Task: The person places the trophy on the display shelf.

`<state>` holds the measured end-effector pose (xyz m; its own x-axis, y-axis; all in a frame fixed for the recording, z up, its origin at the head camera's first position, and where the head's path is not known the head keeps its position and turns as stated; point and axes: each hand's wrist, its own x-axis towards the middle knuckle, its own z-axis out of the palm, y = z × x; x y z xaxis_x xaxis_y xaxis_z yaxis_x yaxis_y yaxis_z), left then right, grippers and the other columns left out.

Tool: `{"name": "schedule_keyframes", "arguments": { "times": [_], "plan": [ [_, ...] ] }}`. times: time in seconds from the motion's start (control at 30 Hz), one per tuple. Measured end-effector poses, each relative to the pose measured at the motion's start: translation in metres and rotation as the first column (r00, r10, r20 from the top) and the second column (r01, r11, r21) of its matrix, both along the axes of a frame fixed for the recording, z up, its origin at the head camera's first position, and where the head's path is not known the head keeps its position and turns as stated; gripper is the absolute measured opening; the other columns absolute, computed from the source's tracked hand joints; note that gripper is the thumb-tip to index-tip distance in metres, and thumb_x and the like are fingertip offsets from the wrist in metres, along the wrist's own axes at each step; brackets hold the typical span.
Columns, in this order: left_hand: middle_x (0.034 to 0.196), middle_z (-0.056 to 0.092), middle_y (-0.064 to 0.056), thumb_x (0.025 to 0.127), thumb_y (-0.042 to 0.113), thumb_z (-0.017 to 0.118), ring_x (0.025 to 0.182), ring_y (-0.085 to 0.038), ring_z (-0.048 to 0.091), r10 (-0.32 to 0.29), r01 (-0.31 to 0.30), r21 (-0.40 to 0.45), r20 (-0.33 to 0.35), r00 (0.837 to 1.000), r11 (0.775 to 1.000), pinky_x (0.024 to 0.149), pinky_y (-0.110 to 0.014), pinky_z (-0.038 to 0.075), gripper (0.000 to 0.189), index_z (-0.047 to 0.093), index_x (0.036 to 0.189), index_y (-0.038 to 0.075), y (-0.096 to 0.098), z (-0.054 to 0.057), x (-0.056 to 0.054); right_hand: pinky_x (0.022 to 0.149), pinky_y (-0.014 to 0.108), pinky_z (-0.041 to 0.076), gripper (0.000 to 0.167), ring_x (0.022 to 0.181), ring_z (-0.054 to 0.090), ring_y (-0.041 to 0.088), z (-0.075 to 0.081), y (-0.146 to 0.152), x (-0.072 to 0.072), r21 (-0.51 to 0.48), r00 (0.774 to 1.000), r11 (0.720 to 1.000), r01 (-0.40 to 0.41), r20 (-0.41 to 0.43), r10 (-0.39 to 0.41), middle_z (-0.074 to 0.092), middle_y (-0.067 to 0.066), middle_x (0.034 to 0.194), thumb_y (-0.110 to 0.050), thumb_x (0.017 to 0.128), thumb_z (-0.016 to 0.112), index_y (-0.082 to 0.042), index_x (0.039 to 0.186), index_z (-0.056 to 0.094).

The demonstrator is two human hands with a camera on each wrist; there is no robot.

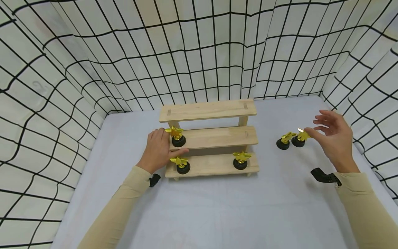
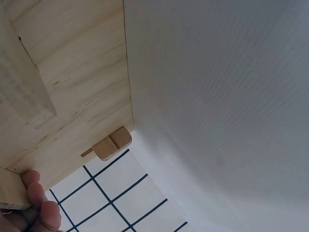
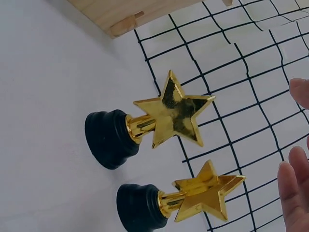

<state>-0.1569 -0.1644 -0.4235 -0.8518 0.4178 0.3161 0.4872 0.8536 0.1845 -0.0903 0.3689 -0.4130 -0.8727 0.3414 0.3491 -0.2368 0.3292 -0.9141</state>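
A three-tier wooden shelf (image 1: 214, 137) stands on the white table. My left hand (image 1: 157, 149) grips the left end of its middle board; in the left wrist view the fingers (image 2: 41, 198) curl round a board's edge. Next to that hand, one gold star trophy (image 1: 178, 140) with a black base stands on the middle tier. The bottom tier carries a left trophy (image 1: 182, 167) and a right trophy (image 1: 240, 163). Right of the shelf, two more trophies stand on the table, the nearer (image 3: 174, 113) and the farther (image 3: 200, 193). My right hand (image 1: 335, 142) is beside them, fingers apart and loosely bent, holding nothing.
White walls hung with black netting (image 1: 205, 52) enclose the table (image 1: 214, 211) at the back and sides. The shelf's top board (image 1: 208, 110) carries nothing. A black wrist mount (image 1: 323, 175) sticks out by the right cuff.
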Motion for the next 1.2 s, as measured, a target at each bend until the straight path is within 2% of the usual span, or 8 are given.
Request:
{"name": "schedule_keyframes", "arguments": {
  "times": [0.07,0.13,0.3,0.4,0.73,0.87,1.07,1.2],
  "plan": [
    [0.090,0.048,-0.012,0.075,0.102,0.020,0.088,-0.030,0.046,0.000,0.000,-0.002,0.001,1.000,1.000,0.095,-0.051,0.038,0.110,0.054,0.102,0.000,0.001,0.001,0.000,0.087,0.006,0.052,0.074,0.108,0.064,0.005,-0.004,0.003,0.001,-0.047,1.000,0.999,-0.008,-0.002,0.008,0.065,-0.008,0.119,0.019,0.077,0.079,-0.011,0.141,0.058],
    [0.089,0.047,-0.011,0.075,0.102,0.021,0.088,-0.030,0.045,0.001,-0.001,-0.004,0.003,1.000,1.000,0.095,-0.051,0.038,0.108,0.054,0.098,0.001,0.001,0.001,0.000,0.087,0.006,0.052,0.074,0.108,0.063,0.005,-0.008,0.006,0.002,-0.052,1.000,0.999,-0.002,0.008,0.003,0.065,-0.009,0.119,0.018,0.077,0.079,-0.011,0.142,0.057],
    [0.088,0.046,-0.011,0.077,0.101,0.024,0.085,-0.029,0.043,0.001,-0.001,-0.012,0.003,1.000,1.000,0.093,-0.050,0.038,0.101,0.050,0.088,0.004,0.001,0.001,0.000,0.090,0.003,0.049,0.074,0.109,0.062,0.001,-0.018,0.011,0.002,0.036,0.996,0.998,0.047,0.072,-0.049,0.062,-0.016,0.120,0.010,0.080,0.082,-0.015,0.144,0.055],
    [0.088,0.046,-0.011,0.077,0.101,0.023,0.085,-0.029,0.043,-0.003,0.002,-0.018,-0.007,1.000,1.000,0.093,-0.050,0.038,0.101,0.050,0.088,0.004,0.001,0.001,0.000,0.090,0.002,0.048,0.074,0.109,0.062,-0.001,-0.025,0.014,0.003,0.080,0.993,0.995,0.065,0.095,-0.073,0.061,-0.019,0.120,0.008,0.081,0.082,-0.016,0.145,0.054],
    [0.088,0.047,-0.011,0.076,0.101,0.024,0.083,-0.029,0.043,0.007,-0.007,-0.014,0.004,1.000,1.000,0.092,-0.051,0.038,0.099,0.047,0.082,0.005,0.001,0.002,0.001,0.090,0.002,0.046,0.074,0.109,0.059,-0.004,-0.046,0.019,0.001,0.081,0.987,0.994,0.072,0.140,-0.083,0.059,-0.018,0.121,0.003,0.082,0.084,-0.018,0.146,0.054],
    [0.088,0.047,-0.011,0.079,0.098,0.036,0.084,-0.029,0.044,0.003,-0.003,-0.011,0.007,1.000,1.000,0.093,-0.050,0.038,0.093,0.046,0.082,0.006,0.000,0.001,0.001,0.090,0.002,0.047,0.074,0.109,0.060,-0.004,-0.054,0.019,-0.001,0.082,0.988,0.994,0.065,0.136,-0.076,0.060,-0.018,0.120,0.005,0.081,0.084,-0.016,0.146,0.054],
    [0.086,0.045,-0.010,0.080,0.096,0.040,0.085,-0.028,0.043,-0.001,0.001,-0.020,-0.003,1.000,1.000,0.092,-0.049,0.037,0.090,0.045,0.081,0.007,-0.001,0.000,0.000,0.091,0.003,0.046,0.073,0.110,0.059,-0.003,-0.064,0.019,-0.003,0.089,0.988,0.995,0.052,0.142,-0.064,0.060,-0.017,0.121,0.004,0.082,0.083,-0.012,0.147,0.053],
    [0.085,0.045,-0.010,0.081,0.085,0.061,0.084,-0.028,0.043,-0.006,0.006,-0.026,-0.013,1.000,1.000,0.092,-0.048,0.038,0.079,0.045,0.081,0.007,0.000,0.000,0.000,0.091,0.001,0.044,0.073,0.111,0.057,-0.007,-0.068,0.018,-0.004,0.120,0.985,0.992,0.037,0.166,-0.056,0.058,-0.022,0.119,0.001,0.084,0.083,-0.014,0.148,0.051]
  ]
}}
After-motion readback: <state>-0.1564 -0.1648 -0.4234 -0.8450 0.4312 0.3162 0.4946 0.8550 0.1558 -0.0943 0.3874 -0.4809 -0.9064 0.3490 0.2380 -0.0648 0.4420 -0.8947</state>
